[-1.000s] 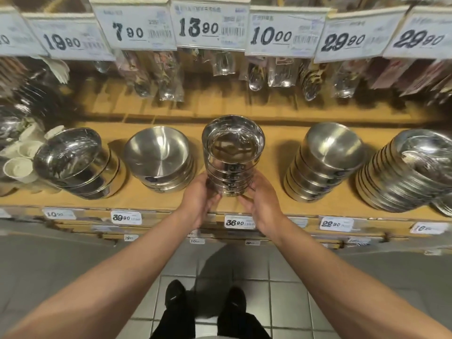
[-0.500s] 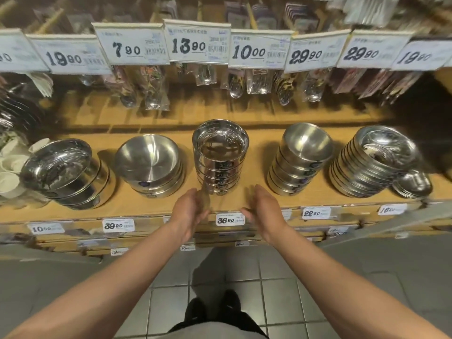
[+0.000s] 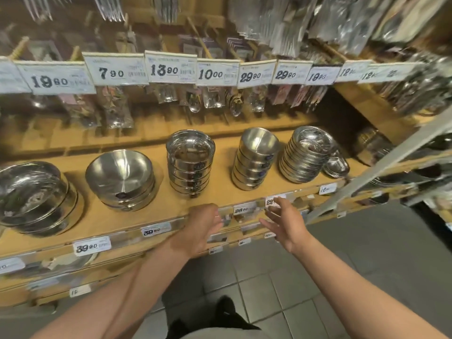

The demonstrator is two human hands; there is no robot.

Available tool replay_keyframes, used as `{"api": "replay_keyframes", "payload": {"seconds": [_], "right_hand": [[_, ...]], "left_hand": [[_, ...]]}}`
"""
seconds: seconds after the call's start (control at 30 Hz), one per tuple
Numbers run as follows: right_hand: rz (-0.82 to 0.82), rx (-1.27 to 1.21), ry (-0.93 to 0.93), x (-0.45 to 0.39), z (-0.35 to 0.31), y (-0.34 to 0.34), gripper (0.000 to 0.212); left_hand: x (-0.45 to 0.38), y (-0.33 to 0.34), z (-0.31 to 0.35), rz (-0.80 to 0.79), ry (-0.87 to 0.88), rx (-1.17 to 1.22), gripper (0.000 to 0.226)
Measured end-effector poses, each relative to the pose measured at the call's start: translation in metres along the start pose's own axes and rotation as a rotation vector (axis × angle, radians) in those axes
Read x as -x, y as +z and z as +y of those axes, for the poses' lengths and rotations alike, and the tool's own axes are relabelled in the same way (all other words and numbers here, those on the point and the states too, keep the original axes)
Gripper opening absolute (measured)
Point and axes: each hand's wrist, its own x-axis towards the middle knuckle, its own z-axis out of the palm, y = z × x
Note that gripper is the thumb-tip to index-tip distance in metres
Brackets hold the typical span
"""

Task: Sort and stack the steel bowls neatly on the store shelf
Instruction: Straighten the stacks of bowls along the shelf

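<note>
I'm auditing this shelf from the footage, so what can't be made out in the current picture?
- Leftmost bowl stack, head view: cut off by the left edge and blurred; count unclear.
- Small dish behind the right-hand plate stack: partly hidden.
- Lower shelf-edge price tags: motion blur, and the right hand partly covers one.
- Left hand: fingertips blurred.

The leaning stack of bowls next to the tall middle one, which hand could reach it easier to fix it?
Probably the right hand. It hangs open in front of the shelf edge, nearly below the leaning stack. The left hand, also open, sits under the middle stack, so it would have to cross over.
</note>
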Motion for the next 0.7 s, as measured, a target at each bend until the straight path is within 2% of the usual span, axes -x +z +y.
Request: {"api": "replay_keyframes", "payload": {"seconds": [0.17,0.33,0.4,0.53,0.6,0.63,0.7], "right_hand": [[0.042,-0.017,-0.032,-0.014,-0.015,-0.02,0.044],[0.072,-0.039,-0.045,-0.045,-0.034,-0.049,0.023],[0.107,0.006,-0.062,-0.062,-0.046,-0.064,0.015],[0.132,-0.018,-0.079,-0.112,-0.081,-0.1,0.018],[0.099,-0.021,-0.066,-0.142,-0.101,-0.122,0.032],[0.072,0.004,-0.061,-0.155,-0.111,-0.13,0.035],[-0.001,0.041,-0.055,-0.176,-0.127,-0.14,0.039]], "left_hand": [[-0.005,0.029,0.014,-0.028,0.01,-0.034,0.003],[-0.017,0.056,0.007,-0.121,0.062,-0.145,0.013],[-0.025,0.078,0.003,-0.087,0.037,-0.172,0.012],[-0.054,0.147,0.003,-0.042,-0.026,-0.152,0.013],[-0.071,0.188,0.006,-0.028,-0.01,-0.093,0.012],[-0.081,0.207,0.008,-0.021,0.011,-0.055,0.015],[-0.099,0.243,0.013,-0.001,0.058,0.038,0.037]]}}
